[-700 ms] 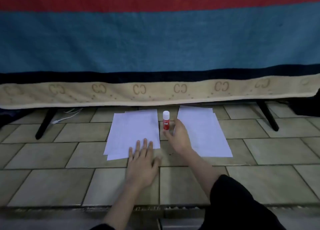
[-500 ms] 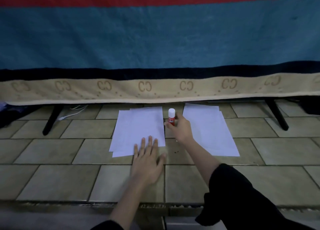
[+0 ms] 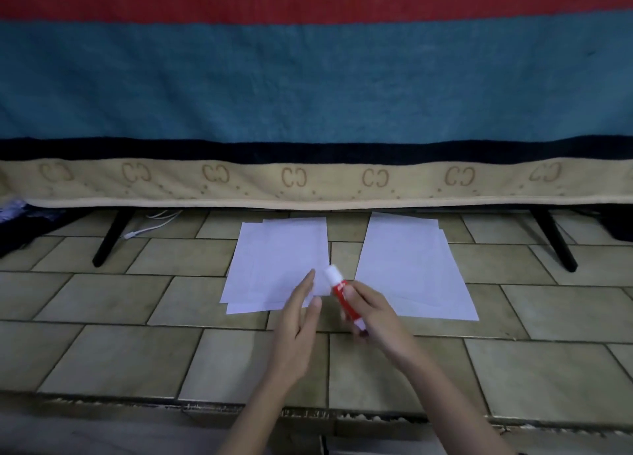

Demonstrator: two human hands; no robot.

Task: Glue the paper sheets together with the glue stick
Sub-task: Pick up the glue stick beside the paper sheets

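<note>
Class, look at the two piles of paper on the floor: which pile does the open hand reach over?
The left pile. The left hand has its fingertips over that pile's near edge; the right pile lies beyond the right hand holding the glue stick.

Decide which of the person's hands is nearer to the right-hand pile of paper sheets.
Right. The right hand, gripping the glue stick, overlaps the near left corner of the right-hand pile. The left hand is over the left-hand pile's near edge.
</note>
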